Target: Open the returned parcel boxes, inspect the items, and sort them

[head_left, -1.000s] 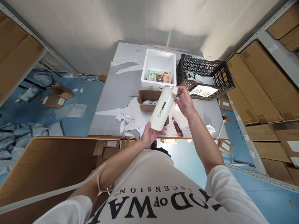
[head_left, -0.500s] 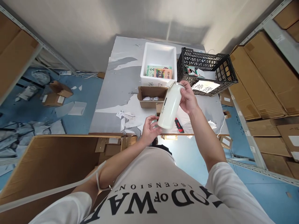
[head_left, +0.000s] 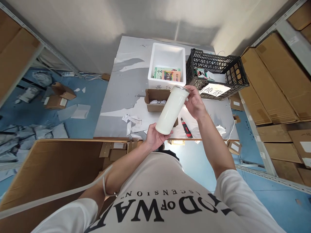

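Observation:
A pale cream bottle (head_left: 172, 110) with a metal-rimmed top is held tilted over the table's front part, its top toward the upper right. My left hand (head_left: 156, 138) cups its base, with the fingers partly hidden behind it. Near the top, my right hand (head_left: 195, 103) grips the rim with the fingertips. Behind the bottle stands a small open cardboard box (head_left: 152, 107) with crumpled paper inside. A red and black box cutter (head_left: 186, 128) lies on the table, right of the bottle's lower end.
On the table (head_left: 116, 94), a white foam box (head_left: 153, 61) holds colourful packets, next to a black plastic crate (head_left: 216, 60) with a handwritten label. Torn paper (head_left: 132, 122) lies left. A large open carton (head_left: 24, 181) stands front left; shelves with cartons (head_left: 272, 77) rise at right.
The bottle has turned about its long axis, so its printed text and strap no longer show. My left hand has moved from beside the base to under it.

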The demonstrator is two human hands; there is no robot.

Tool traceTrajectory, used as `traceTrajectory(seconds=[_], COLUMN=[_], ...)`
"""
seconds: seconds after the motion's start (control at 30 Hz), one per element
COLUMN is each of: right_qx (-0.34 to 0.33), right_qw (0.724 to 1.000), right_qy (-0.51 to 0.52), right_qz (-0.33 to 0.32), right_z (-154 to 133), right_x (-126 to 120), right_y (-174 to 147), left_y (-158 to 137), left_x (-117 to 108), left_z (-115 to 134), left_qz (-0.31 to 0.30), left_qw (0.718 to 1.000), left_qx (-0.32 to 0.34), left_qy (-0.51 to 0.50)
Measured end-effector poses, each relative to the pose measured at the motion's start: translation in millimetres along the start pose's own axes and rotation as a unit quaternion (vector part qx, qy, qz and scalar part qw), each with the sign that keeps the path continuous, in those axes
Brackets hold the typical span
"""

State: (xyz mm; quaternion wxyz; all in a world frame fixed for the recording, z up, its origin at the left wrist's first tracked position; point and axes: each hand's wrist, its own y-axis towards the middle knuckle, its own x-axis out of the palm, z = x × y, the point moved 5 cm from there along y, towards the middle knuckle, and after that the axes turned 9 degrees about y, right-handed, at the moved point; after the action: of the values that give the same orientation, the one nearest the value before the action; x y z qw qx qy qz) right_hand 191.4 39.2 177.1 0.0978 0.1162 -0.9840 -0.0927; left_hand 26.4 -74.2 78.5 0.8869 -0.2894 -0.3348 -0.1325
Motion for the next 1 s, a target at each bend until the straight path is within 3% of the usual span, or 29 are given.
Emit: traceTrajectory(seconds=[0.1, 0.2, 0.3, 0.37, 0.43, 0.53, 0.6, 0.7, 0.83, 1.0], right_qx=[0.018, 0.044, 0.044, 0.029, 0.014, 0.003, 0.002, 0.000, -0.005, 0.008], right_qw=[0.998, 0.996, 0.995, 0.995, 0.996, 0.996, 0.997, 0.997, 0.998, 1.000], right_qy=[0.053, 0.080, 0.084, 0.077, 0.062, 0.025, 0.004, -0.011, -0.014, 0.024], right_qz=[0.003, 0.014, 0.032, 0.051, 0.069, 0.080, 0.079, 0.075, 0.053, 0.008], right_z=[3.1, 9.8, 12.0, 10.5, 8.5, 7.9, 9.0, 9.1, 0.3, -7.7], right_x=[3.2, 8.0, 8.9, 6.2, 3.0, 3.1, 6.9, 12.8, 10.8, 0.5], right_y=[-2.2, -5.4, -5.9, -4.3, -2.1, 0.2, 0.8, 0.7, 1.1, 1.0], left_y=[-2.9, -2.1, 0.2, 2.6, 4.8, 5.9, 7.2, 8.9, 8.0, 5.0], left_x=[9.1, 8.6, 2.4, -3.6, -9.7, -13.4, -13.3, -14.1, -11.3, 2.8], left_z=[-5.9, -11.4, -16.5, -16.1, -10.5, -0.6, 2.5, 5.8, 9.1, -0.6], left_qz=[-0.028, -0.031, -0.035, -0.029, -0.006, 0.039, 0.067, 0.107, 0.072, -0.028], left_qw=[0.993, 0.988, 0.991, 0.997, 0.998, 0.971, 0.954, 0.950, 0.976, 0.999], left_qx=[-0.083, -0.102, -0.105, -0.063, 0.031, 0.172, 0.209, 0.214, 0.168, -0.024], left_qy=[-0.081, -0.111, -0.080, -0.028, 0.046, 0.162, 0.204, 0.203, 0.118, -0.020])
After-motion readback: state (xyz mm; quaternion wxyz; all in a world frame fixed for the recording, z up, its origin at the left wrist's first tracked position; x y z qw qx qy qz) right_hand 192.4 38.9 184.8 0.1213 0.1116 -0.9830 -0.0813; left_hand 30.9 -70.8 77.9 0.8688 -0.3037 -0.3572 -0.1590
